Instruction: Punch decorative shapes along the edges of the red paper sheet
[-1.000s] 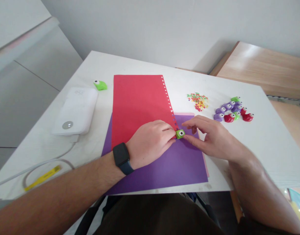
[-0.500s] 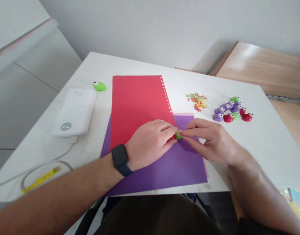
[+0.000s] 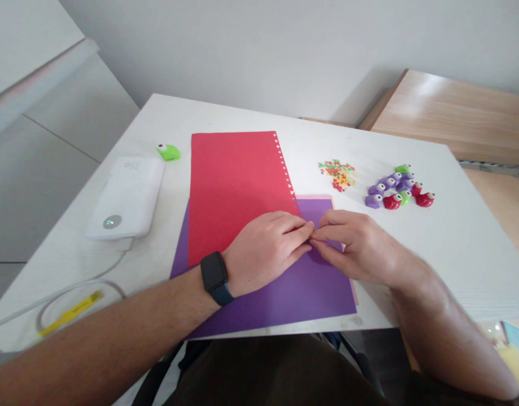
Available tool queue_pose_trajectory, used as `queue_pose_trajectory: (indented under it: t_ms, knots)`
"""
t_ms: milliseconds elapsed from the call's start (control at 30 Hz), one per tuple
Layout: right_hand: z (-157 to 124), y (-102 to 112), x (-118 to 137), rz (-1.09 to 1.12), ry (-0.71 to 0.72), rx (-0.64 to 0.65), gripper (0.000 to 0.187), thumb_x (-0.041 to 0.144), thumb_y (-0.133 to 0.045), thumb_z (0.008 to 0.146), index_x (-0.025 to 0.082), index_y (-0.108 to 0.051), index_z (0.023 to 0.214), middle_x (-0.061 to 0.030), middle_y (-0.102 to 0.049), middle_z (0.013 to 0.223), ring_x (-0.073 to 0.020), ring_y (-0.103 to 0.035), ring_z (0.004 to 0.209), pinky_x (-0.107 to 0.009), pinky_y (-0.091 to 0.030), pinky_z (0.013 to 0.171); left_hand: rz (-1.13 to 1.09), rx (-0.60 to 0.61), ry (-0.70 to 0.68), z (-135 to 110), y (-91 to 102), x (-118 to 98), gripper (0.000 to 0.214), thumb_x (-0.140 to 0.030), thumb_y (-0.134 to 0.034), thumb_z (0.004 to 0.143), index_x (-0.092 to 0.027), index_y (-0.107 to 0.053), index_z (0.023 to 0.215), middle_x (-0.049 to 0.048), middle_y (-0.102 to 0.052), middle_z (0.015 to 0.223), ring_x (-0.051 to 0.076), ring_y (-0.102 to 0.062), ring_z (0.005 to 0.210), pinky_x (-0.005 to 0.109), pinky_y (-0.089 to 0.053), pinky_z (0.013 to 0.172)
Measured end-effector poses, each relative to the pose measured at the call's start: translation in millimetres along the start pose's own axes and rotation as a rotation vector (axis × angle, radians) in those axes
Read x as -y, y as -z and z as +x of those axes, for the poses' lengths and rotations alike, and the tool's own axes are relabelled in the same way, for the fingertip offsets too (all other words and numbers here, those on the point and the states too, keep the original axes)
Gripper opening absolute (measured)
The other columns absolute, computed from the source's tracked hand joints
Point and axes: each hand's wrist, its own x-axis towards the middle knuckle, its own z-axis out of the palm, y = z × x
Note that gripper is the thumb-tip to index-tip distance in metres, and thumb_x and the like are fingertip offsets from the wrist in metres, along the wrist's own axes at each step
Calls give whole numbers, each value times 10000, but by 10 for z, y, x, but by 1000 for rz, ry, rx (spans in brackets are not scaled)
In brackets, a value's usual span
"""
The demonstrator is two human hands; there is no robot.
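A red paper sheet (image 3: 234, 186) lies on a purple sheet (image 3: 293, 287), with a row of small punched holes along its right edge. My left hand (image 3: 263, 248), a dark watch on its wrist, rests on the red sheet's lower right corner with fingers pinched. My right hand (image 3: 352, 245) meets it fingertip to fingertip. Both hands close over the small green punch at the paper's edge, and it is hidden under the fingers.
A heap of small coloured paper bits (image 3: 339, 172) and a cluster of purple, red and green punches (image 3: 397, 192) lie at the right. A lone green punch (image 3: 168, 151) and a white device (image 3: 126, 197) with a cable sit at the left. The white table's (image 3: 454, 248) front edge is near.
The green punch was visible between my fingertips a second ago. My right fingers have closed over it and now cover it. The view has shifted slightly.
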Motion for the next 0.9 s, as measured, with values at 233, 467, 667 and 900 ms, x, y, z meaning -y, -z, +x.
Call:
queue_pose_trajectory:
  t_ms: [233,467,667,900]
  knots:
    - [1,-37,-2,-46,4,31,234,168,-548,1027,169,-749,907,-51,-630,858,-166,-594,779,-310,-457,723,46,-28,-7,33,-5,-19,252,-258,-651,1020,-115,-733,1211,98,-762,1181,244,-711,1076,417,-598,992]
    - [6,-53,-7,-57,29,27,230,148,-548,1026,163,-728,884,-44,-624,850,-161,-576,773,-302,-440,726,90,-14,-57,55,16,-25,246,-227,-654,1016,-95,-723,1212,86,-769,1150,227,-715,1052,389,-592,1012]
    - [4,-79,-12,-81,44,27,227,142,-557,1019,165,-708,850,-41,-620,827,-167,-559,757,-310,-429,707,153,42,-68,63,6,-25,217,-183,-642,1013,-85,-728,1187,91,-767,1117,234,-715,1028,402,-595,1000]
    - [19,-42,-11,-27,19,18,195,154,-569,1013,188,-738,923,-51,-648,863,-167,-596,784,-305,-468,725,66,21,-12,47,24,-8,221,-258,-659,1018,-123,-731,1177,85,-777,1141,230,-720,1045,400,-588,987]
